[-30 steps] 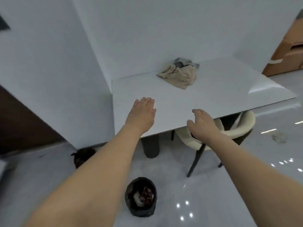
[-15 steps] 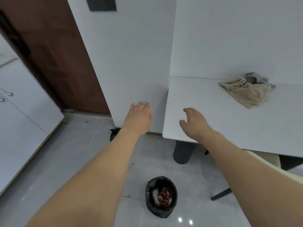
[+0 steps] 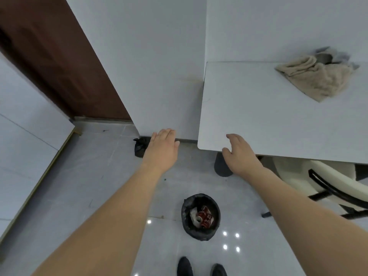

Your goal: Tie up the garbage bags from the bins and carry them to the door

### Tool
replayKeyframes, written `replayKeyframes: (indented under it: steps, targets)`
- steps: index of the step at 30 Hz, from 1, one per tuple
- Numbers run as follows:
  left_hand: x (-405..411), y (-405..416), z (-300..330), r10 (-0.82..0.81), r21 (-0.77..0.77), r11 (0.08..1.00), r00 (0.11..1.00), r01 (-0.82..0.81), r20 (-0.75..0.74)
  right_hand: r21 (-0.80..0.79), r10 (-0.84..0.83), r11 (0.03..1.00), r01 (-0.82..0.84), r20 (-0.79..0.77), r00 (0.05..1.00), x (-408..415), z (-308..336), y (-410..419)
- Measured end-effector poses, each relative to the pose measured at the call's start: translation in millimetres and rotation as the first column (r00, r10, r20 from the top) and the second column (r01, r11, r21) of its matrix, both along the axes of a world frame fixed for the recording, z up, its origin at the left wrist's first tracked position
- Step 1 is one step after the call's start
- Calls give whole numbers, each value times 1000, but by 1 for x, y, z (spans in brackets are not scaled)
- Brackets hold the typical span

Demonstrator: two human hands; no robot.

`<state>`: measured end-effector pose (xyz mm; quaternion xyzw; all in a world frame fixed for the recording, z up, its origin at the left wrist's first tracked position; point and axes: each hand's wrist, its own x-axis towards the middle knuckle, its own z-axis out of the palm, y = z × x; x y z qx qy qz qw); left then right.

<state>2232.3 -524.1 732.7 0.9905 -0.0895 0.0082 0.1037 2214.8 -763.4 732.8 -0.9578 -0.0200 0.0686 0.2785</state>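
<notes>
Against the wall at the left sits one tied black bag (image 3: pixel 140 146), just beyond the left hand (image 3: pixel 162 151), fingers open and empty. Below and between both arms stands one round bin (image 3: pixel 201 216), its black liner untied, cans inside, nearer the feet than either hand. Farther right, the right hand (image 3: pixel 240 156) hovers open by the tabletop (image 3: pixel 268 120) corner.

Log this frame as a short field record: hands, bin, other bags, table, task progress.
left hand: open, empty, stretched forward
right hand: open, empty, near table corner
bin: on floor, black liner untied, cans inside
small black bag: on floor by the wall
table: beige cloth on top
progress: bin's bag not yet tied
</notes>
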Motion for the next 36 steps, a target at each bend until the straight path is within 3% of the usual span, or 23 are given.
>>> replayKeyframes:
  steps: [4, 6, 8, 15, 20, 22, 23, 25, 27, 29, 31, 34, 36]
  targets:
    - [-1, -8, -115, -4, -56, 998, 997, 0, -78, -53, 129, 991, -123, 120, 984, -14, -109, -4]
    - [-9, -11, -190, -14, -69, 998, 993, 6, -116, -116, 241, 966, -232, 66, 968, -22, -183, -10]
    - [-19, -14, -271, 2, -109, 994, 990, -17, -143, -124, 242, 963, -240, -1, 970, -28, -263, -22]
    - [-19, -13, -537, 97, -252, 955, 968, -157, -233, 58, -91, 993, 102, -164, 982, -16, -528, -38]
    - [10, -5, -646, 191, -439, 844, 937, -309, -291, 218, -228, 935, 280, -236, 945, 5, -648, -44]
    - [6, -2, -663, 247, -524, 723, 877, -450, -412, 312, -326, 850, 425, -322, 889, 3, -665, -43]
    - [2, -1, -668, 281, -561, 611, 815, -559, -506, 362, -390, 767, 530, -394, 832, -1, -671, -41]
    - [-12, -1, -678, 321, -551, 253, 606, -795, -728, 405, -478, 546, 734, -568, 669, -15, -681, -38]
    - [-32, 1, -692, 269, -413, -84, 378, -907, -886, 381, -465, 406, 830, -696, 547, -34, -697, -34]
    - [-54, 3, -711, 172, -268, -262, 229, -927, -958, 340, -428, 309, 888, -784, 450, -54, -715, -28]
    - [-74, 4, -734, 46, -172, -325, 166, -930, -985, 307, -360, 222, 925, -856, 371, -73, -735, -22]
    - [-101, 1, -755, -151, -79, -304, 130, -949, -980, 218, -258, 46, 975, -940, 223, -99, -755, -20]
    - [-113, -3, -761, -235, -38, -288, 109, -957, -966, 187, -217, -10, 982, -959, 180, -112, -765, -21]
